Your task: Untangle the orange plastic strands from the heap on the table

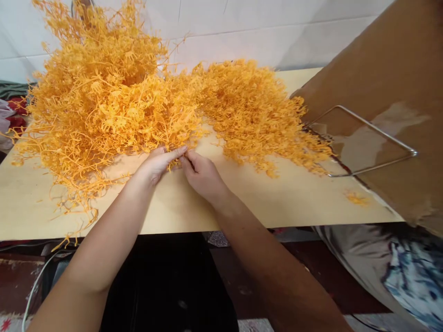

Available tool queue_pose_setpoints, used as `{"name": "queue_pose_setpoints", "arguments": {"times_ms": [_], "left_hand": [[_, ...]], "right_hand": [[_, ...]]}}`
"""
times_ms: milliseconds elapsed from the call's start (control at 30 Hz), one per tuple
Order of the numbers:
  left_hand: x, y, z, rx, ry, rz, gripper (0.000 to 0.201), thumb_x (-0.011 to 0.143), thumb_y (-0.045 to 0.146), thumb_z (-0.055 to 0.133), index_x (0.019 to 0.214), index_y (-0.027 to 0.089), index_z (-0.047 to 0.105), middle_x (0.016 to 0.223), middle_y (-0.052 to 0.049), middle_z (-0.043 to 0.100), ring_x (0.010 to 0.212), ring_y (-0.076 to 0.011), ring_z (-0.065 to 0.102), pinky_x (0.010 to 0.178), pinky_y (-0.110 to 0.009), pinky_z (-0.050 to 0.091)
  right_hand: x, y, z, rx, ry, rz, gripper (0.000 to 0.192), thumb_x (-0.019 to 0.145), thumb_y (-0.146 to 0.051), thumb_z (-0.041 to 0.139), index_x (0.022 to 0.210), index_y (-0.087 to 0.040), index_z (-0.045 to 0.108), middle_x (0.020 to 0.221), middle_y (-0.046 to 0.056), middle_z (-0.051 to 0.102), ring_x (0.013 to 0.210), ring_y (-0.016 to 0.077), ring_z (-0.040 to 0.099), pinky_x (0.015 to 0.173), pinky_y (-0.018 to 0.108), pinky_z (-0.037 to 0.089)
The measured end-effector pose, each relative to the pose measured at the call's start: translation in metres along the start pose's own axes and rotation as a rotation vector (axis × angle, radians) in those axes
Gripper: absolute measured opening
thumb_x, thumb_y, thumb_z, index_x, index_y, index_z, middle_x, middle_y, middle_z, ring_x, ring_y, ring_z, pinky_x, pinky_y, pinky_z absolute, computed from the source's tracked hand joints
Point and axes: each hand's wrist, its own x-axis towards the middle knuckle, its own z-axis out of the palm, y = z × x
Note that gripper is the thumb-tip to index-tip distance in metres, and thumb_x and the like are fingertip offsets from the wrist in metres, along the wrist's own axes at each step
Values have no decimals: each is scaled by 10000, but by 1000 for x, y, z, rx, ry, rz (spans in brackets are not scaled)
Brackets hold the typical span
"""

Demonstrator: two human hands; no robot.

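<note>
My left hand [161, 161] is closed, its thumb stretched along an orange plastic sprig [169, 167], a bit of which shows under the fingers. Touching it at the fingertips is my right hand [202, 173], closed in a pinch; what sits between its fingers is too small and hidden to make out. Both hands are just above the table [180, 207], at the front edge of a large heap of orange plastic sprigs [114, 101] with thin branching stems. To the right of it spreads a second, flatter pile of orange sprigs [252, 110].
A large brown cardboard box [377, 101] leans at the right, with a bent metal wire frame [377, 127] against it. One small orange piece [356, 198] lies near the box. Some stems hang over the table's front left edge. A white tiled wall [235, 27] stands behind.
</note>
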Motion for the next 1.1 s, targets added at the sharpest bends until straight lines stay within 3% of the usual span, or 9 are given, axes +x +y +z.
{"name": "queue_pose_setpoints", "arguments": {"times_ms": [167,300,433,600,667,833,900,1000,1100], "left_hand": [[11,-8,7,46,219,72,196,685,180,617,874,129,621,821,-42,680,864,-161,622,873,-307,440],[16,-6,10,-16,335,-10,254,733,101,509,976,145,567,687,-14,653,679,-147,629,774,-339,491],[10,-1,7,-48,277,-61,177,738,106,509,905,131,561,584,9,597,542,-107,578,718,-330,506],[-1,0,3,-34,-17,-119,203,701,200,630,887,136,580,719,-34,660,672,-119,628,729,-281,481],[-3,-1,6,-40,-56,-90,196,672,147,644,857,121,586,712,-43,662,681,-121,630,723,-265,473],[0,-4,17,-24,172,-40,218,640,-30,509,800,102,574,582,-10,620,507,-75,553,535,-191,416],[4,-3,17,-26,251,-28,297,626,-57,459,844,113,568,545,21,590,415,-45,469,452,-168,345],[8,-1,13,-76,297,-16,306,643,-64,429,858,112,553,547,33,576,378,-18,417,429,-149,321],[8,2,7,-108,194,-88,143,740,50,471,843,101,556,624,-22,626,496,-65,555,546,-191,452]], "right_hand": [[-7,-10,2,-133,-18,-65,213,843,-277,358,640,-212,344,588,-10,452,524,118,393,535,255,283],[-24,-17,2,-108,-77,-100,190,853,-282,344,678,-211,364,600,-2,456,519,121,396,524,259,273],[-39,-19,2,-48,-11,-17,235,862,-314,335,648,-217,329,566,-12,421,507,120,385,518,258,276],[-34,-14,4,16,7,85,224,852,-319,359,656,-211,367,595,-4,459,542,128,420,535,260,287],[-29,-12,4,54,14,96,218,856,-320,345,675,-207,386,628,8,490,571,135,447,549,261,304],[-36,-18,6,-106,4,97,179,855,-287,343,714,-203,415,621,18,491,554,142,436,539,267,282],[-50,-29,12,-102,-100,-12,176,844,-240,352,678,-202,395,578,5,454,526,126,402,524,258,276],[-73,-49,20,99,-347,-265,212,831,-188,381,621,-193,359,570,-3,425,540,104,390,520,239,306],[-85,-63,9,662,-280,-247,191,871,-221,373,686,-198,416,577,-24,393,498,77,392,462,203,349]]}}
